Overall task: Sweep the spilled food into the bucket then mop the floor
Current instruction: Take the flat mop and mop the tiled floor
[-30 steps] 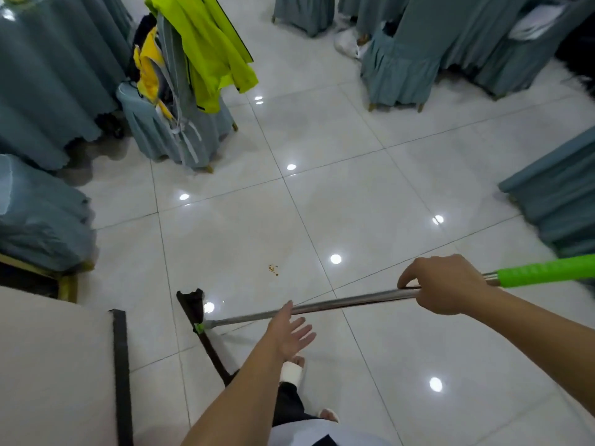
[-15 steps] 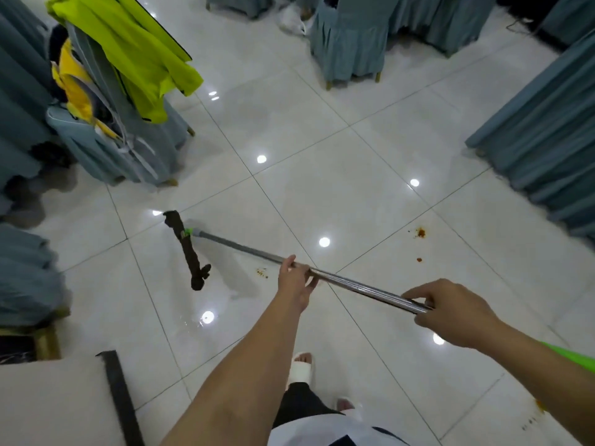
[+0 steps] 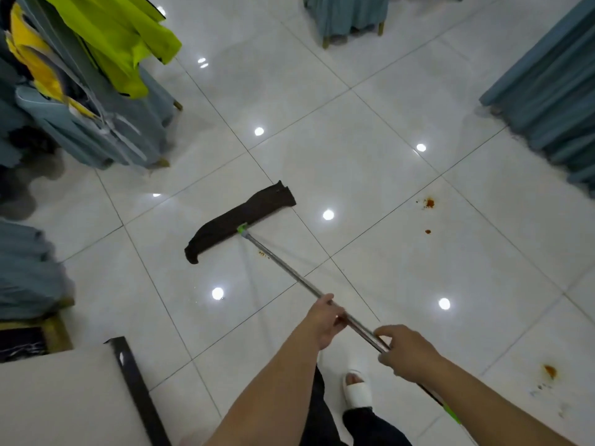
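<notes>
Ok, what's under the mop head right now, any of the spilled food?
The dark mop head lies flat on white tile; whatever is beneath it is covered. Small orange crumbs show just behind it beside the handle, and larger stains sit uncovered to the right.

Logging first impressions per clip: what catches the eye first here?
The dark flat mop head lying mid-floor, its metal pole gripped by the left hand and right hand. Then the orange food stains on the white tiles to the right, and the neon-yellow jacket draped top left.
</notes>
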